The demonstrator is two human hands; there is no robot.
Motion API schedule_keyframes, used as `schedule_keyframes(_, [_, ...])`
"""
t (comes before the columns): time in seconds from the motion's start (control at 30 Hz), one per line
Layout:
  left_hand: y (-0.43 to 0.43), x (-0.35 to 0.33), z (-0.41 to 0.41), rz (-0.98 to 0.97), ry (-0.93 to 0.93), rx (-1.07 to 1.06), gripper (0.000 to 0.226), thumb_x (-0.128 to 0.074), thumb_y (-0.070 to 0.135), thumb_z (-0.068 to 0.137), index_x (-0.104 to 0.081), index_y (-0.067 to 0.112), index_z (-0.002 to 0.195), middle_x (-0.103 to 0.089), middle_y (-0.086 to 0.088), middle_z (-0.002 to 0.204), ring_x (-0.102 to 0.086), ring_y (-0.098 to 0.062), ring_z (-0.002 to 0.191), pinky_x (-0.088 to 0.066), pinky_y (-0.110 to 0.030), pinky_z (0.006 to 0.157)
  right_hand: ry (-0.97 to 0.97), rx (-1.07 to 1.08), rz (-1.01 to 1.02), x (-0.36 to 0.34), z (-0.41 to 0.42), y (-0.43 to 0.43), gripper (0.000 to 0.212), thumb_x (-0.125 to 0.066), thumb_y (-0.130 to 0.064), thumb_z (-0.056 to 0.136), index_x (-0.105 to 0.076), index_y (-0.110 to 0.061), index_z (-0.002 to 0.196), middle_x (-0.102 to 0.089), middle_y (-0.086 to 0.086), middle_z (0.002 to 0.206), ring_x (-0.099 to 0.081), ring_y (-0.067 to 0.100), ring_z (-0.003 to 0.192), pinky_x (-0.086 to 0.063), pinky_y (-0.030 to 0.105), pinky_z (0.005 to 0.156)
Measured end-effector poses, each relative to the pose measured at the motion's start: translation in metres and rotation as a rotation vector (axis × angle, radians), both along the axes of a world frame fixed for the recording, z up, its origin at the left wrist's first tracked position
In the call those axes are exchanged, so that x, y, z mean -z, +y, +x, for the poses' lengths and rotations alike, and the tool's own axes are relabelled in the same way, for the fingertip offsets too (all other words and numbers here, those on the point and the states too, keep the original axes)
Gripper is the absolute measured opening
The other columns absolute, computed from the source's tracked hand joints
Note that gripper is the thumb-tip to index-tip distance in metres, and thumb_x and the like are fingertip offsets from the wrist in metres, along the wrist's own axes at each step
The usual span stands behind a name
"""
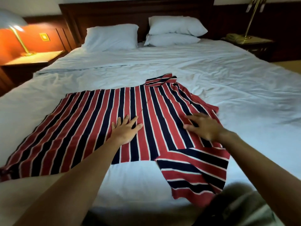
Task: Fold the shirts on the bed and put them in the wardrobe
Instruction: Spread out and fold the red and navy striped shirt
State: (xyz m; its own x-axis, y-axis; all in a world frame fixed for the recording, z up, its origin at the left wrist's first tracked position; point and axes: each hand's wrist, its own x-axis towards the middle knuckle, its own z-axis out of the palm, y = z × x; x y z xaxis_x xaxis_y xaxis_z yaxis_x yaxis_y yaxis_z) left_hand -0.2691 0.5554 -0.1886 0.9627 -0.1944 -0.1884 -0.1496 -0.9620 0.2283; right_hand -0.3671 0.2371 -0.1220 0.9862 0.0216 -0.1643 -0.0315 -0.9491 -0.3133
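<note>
The striped shirt (97, 119), in red, navy and white, lies spread flat on the bed (244, 88), directly under both grips. The left grip (126, 129) rests palm down on the middle of the shirt body, fingers straight and spread, holding nothing. The right grip (204, 126), somewhat blurred, lies flat on the shoulder area, fingers stretched out, also holding nothing. The two grips are apart, with several stripes between them. The collar (161, 79) lies beyond the right grip, toward the headboard (114, 13). The hem end runs out well to the left of the left grip. One sleeve (193, 170) lies on the sheet nearer the person than the right grip, its stripes running slantwise. The other sleeve (210, 108), rumpled, is just beyond that grip. Well beyond both grips, one pillow (112, 37) leans at the head of the bed, with two stacked pillows (175, 26) to its right. Far left of the left grip stands a bedside desk (34, 58) carrying a lit lamp (17, 35). Far right of the right grip a second bedside desk (260, 42) carries a telephone (234, 37) and a brass lamp (250, 18), unlit.
</note>
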Motion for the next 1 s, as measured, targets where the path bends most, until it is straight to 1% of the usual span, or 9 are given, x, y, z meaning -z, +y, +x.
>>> schedule_keyframes(0.07, [0.001, 0.003, 0.007, -0.003, -0.006, -0.010, 0.069, -0.010, 0.081, 0.091, 0.000, 0.054, 0.154, 0.008, 0.007, 0.168, 0.010, -0.030, 0.154, 0.010, -0.058, 0.121, 0.065, -0.028, -0.034, 0.018, 0.025, 0.009, 0.067, -0.030, -0.071, 0.094, -0.023, -0.042, 0.154, -0.012, 0.002, 0.165, -0.002, 0.024, 0.153, -0.007, 0.052, 0.122])
schedule_keyframes(0.13, [0.002, 0.007, 0.018, -0.003, -0.016, -0.016, 0.071, -0.010, 0.082, 0.089, 0.001, 0.054, 0.154, 0.007, 0.007, 0.168, 0.009, -0.028, 0.154, 0.010, -0.058, 0.121, 0.007, -0.011, -0.045, 0.026, 0.051, 0.011, 0.063, -0.025, -0.068, 0.097, -0.020, -0.042, 0.154, -0.006, 0.004, 0.166, 0.007, 0.027, 0.152, 0.001, 0.053, 0.120])
schedule_keyframes(0.3, [-0.001, 0.018, 0.054, 0.016, -0.078, -0.018, 0.071, -0.010, 0.081, 0.089, 0.003, 0.054, 0.154, 0.004, 0.004, 0.168, 0.007, -0.025, 0.155, 0.010, -0.056, 0.121, -0.326, 0.218, -0.067, 0.031, 0.133, -0.018, 0.049, -0.036, -0.038, 0.104, -0.033, -0.028, 0.152, -0.028, 0.016, 0.158, -0.018, 0.038, 0.147, -0.022, 0.055, 0.117])
schedule_keyframes(0.37, [-0.002, 0.021, 0.076, 0.028, -0.100, -0.024, 0.072, -0.010, 0.082, 0.089, 0.004, 0.054, 0.154, 0.003, 0.004, 0.169, 0.005, -0.025, 0.155, 0.008, -0.055, 0.121, -0.259, 0.272, -0.080, 0.033, 0.166, -0.035, 0.055, -0.044, -0.027, 0.100, -0.031, -0.024, 0.153, -0.033, 0.018, 0.154, -0.027, 0.040, 0.143, -0.030, 0.055, 0.114])
schedule_keyframes(0.47, [-0.006, 0.026, 0.113, 0.033, -0.118, -0.041, 0.076, -0.006, 0.084, 0.085, 0.005, 0.053, 0.154, 0.004, 0.004, 0.168, 0.003, -0.026, 0.155, 0.004, -0.053, 0.122, -0.105, 0.139, -0.177, 0.043, 0.198, -0.049, 0.061, -0.047, -0.038, 0.099, -0.021, -0.040, 0.154, -0.036, 0.015, 0.150, -0.041, 0.041, 0.131, -0.039, 0.052, 0.107])
schedule_keyframes(0.6, [-0.008, 0.032, 0.160, -0.008, -0.140, -0.048, 0.077, -0.004, 0.084, 0.082, 0.009, 0.054, 0.153, 0.009, 0.004, 0.168, 0.010, -0.025, 0.154, 0.005, -0.052, 0.123, -0.155, 0.037, -0.175, 0.050, 0.224, -0.054, 0.049, -0.042, -0.033, 0.103, -0.034, -0.043, 0.150, -0.042, 0.010, 0.116, -0.060, 0.039, 0.104, -0.049, 0.044, 0.094])
schedule_keyframes(0.67, [-0.008, 0.035, 0.180, -0.022, -0.153, -0.059, 0.078, -0.003, 0.085, 0.081, 0.010, 0.056, 0.152, 0.012, 0.005, 0.168, 0.013, -0.023, 0.154, 0.008, -0.052, 0.123, -0.196, 0.033, -0.328, 0.050, 0.233, -0.056, 0.046, -0.038, -0.027, 0.103, -0.039, -0.042, 0.147, -0.043, 0.008, 0.114, -0.064, 0.036, 0.094, -0.049, 0.042, 0.086])
schedule_keyframes(0.87, [-0.008, 0.040, 0.216, -0.045, -0.179, -0.085, 0.070, -0.012, 0.085, 0.086, 0.007, 0.061, 0.150, 0.012, 0.009, 0.167, 0.013, -0.020, 0.154, 0.010, -0.051, 0.123, -0.142, 0.155, -0.695, 0.047, 0.224, -0.071, 0.047, -0.035, -0.024, 0.103, -0.037, -0.037, 0.148, -0.047, 0.006, 0.111, -0.064, 0.029, 0.097, -0.043, 0.036, 0.070])
schedule_keyframes(1.0, [-0.009, 0.041, 0.226, -0.044, -0.198, -0.089, 0.071, -0.012, 0.084, 0.087, 0.006, 0.059, 0.151, 0.011, 0.008, 0.167, 0.013, -0.022, 0.154, 0.010, -0.051, 0.122, 0.145, 0.293, -0.860, 0.026, 0.245, -0.061, 0.037, -0.043, -0.030, 0.096, -0.058, -0.023, 0.129, -0.058, 0.004, 0.124, -0.056, 0.024, 0.114, -0.046, 0.035, 0.081])
